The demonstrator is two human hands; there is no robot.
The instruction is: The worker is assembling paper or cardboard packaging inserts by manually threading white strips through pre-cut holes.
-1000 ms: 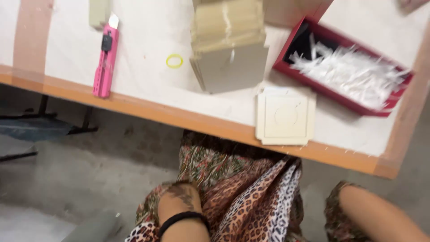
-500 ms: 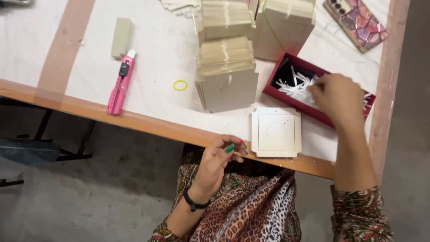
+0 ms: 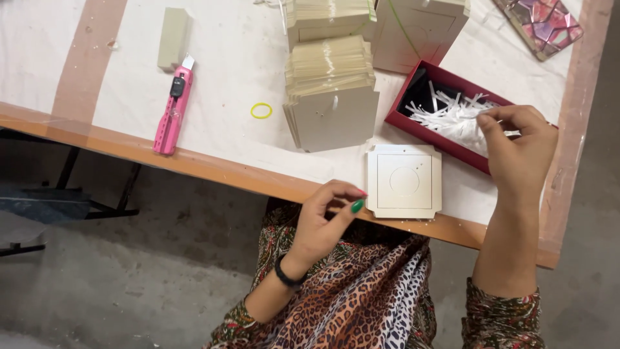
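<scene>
Reaching into the red tray (image 3: 402,111), the right hand (image 3: 516,152) now pinches white plastic fasteners (image 3: 452,116) between thumb and fingertips; a moment ago it lay flat over the pile. The left hand (image 3: 323,220) has risen to the worktop (image 3: 213,169) edge, fingers curled and holding nothing, just beside the square card (image 3: 403,181) lying flat near that edge. A stack of similar cards (image 3: 332,97) stands behind it. A pink utility knife (image 3: 171,106) and yellow rubber band (image 3: 261,110) lie well apart, untouched.
</scene>
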